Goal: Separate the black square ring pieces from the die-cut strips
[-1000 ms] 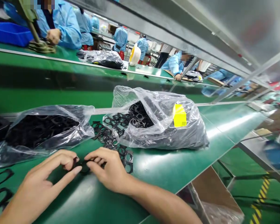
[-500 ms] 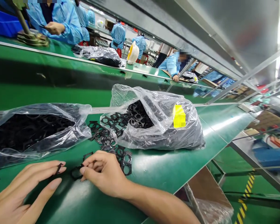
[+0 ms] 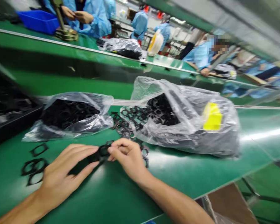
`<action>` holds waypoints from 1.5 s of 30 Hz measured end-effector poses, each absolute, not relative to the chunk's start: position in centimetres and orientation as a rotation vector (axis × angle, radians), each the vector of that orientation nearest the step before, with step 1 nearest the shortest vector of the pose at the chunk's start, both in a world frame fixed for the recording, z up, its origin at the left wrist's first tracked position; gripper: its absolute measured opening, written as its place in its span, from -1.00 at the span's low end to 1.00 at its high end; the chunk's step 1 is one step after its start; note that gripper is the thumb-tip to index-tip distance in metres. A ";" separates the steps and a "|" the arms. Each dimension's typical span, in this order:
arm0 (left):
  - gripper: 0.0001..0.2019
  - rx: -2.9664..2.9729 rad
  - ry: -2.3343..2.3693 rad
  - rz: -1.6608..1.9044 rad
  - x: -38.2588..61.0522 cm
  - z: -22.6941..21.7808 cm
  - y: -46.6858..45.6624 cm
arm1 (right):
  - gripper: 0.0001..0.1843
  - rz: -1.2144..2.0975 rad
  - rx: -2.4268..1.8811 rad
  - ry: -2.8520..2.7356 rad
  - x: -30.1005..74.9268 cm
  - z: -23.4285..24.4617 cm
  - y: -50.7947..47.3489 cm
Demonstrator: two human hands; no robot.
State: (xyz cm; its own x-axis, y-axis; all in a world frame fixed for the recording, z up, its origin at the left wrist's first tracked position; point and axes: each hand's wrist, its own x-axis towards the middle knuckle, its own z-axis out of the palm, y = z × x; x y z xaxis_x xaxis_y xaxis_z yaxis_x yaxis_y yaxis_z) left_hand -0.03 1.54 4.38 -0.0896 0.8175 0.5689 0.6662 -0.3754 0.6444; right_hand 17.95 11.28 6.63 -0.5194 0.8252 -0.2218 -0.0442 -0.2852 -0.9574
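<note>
My right hand (image 3: pixel 130 157) pinches a thin black plastic frame (image 3: pixel 104 151) with a round opening, between thumb and fingers. Opposite it, my left hand (image 3: pixel 65 171) is curved, with dark plastic between its thumb and fingertips at the frame's left end. Blur hides whether that is the same frame or another piece. Loose black frames (image 3: pixel 121 124) are heaped behind my right hand, spilling from a clear plastic bag (image 3: pixel 189 133) with a yellow label. Several more frames (image 3: pixel 38 166) lie flat beside my left hand. Another open bag (image 3: pixel 102 121) of black frames is behind them.
A black tray (image 3: pixel 18 124) of dark parts stands at the left. Beyond the green ledge (image 3: pixel 88 74), people in blue work clothes sit near a blue bin (image 3: pixel 40 21) and a bagged pile (image 3: pixel 126 48). An open cardboard box (image 3: pixel 231 202) stands below the table's right edge.
The view has turned left, bringing the black tray and loose frames into sight. My hands have come closer together, and the right hand's frame now meets the left hand's fingertips.
</note>
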 end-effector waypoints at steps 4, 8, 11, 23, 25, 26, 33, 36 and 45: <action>-0.72 2.225 1.686 1.439 -0.3 5.4 2.4 | -0.68 1.871 -1.044 -1.339 17.4 6.8 12.0; -0.77 2.296 1.664 1.444 -0.7 5.4 2.7 | -0.66 1.914 -1.042 -1.392 17.2 6.7 12.3; -0.78 2.303 1.686 1.408 -0.6 5.3 2.8 | -0.65 1.936 -1.021 -1.415 17.1 6.8 12.3; -0.79 2.046 1.674 1.375 -0.3 5.2 2.6 | -0.64 2.045 -1.000 -1.392 17.0 7.0 12.2; -0.81 2.023 1.676 1.373 -0.3 5.1 2.6 | -0.65 2.051 -0.990 -1.385 17.0 7.0 12.2; -0.82 2.016 1.680 1.369 -0.2 5.0 2.6 | -0.65 2.055 -0.983 -1.384 17.0 6.9 12.2; -0.81 2.016 1.725 1.337 -0.3 4.9 2.7 | -0.69 2.083 -0.928 -1.417 17.3 6.5 12.1; -0.81 2.018 1.754 1.325 -0.2 4.9 2.6 | -0.71 2.081 -0.916 -1.417 17.4 6.4 12.1; -0.82 2.098 1.683 1.314 0.7 4.4 1.5 | -0.55 2.014 -1.018 -1.454 17.9 6.6 10.8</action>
State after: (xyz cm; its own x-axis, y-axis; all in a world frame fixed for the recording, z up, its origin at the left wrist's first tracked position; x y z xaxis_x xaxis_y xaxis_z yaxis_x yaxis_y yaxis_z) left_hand 0.70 1.52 4.37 -0.0120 0.8486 0.5289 0.7188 -0.3604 0.5945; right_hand 17.90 10.84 6.56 -0.6248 0.7205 -0.3008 0.0588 -0.3407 -0.9383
